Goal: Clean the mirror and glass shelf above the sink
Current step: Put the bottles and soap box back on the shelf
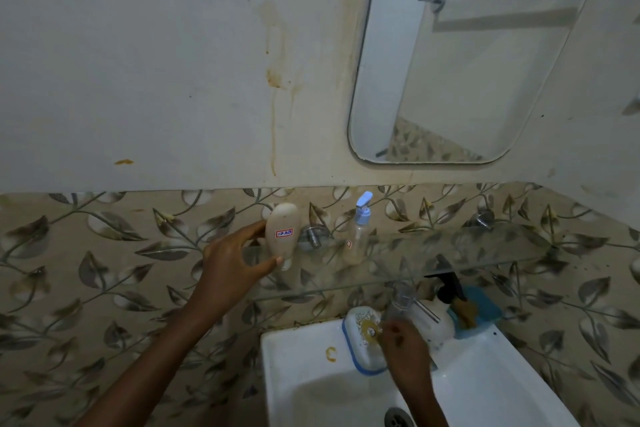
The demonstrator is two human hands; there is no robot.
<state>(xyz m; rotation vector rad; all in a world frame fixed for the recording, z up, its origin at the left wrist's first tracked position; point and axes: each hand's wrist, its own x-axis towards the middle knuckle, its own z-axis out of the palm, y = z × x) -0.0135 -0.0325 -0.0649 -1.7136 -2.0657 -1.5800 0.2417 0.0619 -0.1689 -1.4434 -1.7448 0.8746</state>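
The mirror [450, 55] hangs on the stained wall at upper right. Below it the glass shelf [467, 253] runs along the leaf-patterned tiles. My left hand [235, 260] grips a cream upside-down bottle [282, 232] with a red-edged label at the shelf's left end. A clear pump bottle [358, 236] with a pale blue pump stands on the shelf to its right. My right hand [403, 347] is low over the sink's back rim, fingers closed around the base of a clear glass tumbler [398, 302] beside the tap.
A white sink [304, 378] sits at bottom centre with a drain [398, 418]. On its rim lie a white and blue soap dish [363, 340], a white spray bottle with a black trigger [440, 308] and a blue tray [481, 312]. A metal shelf bracket [313, 236] holds the shelf.
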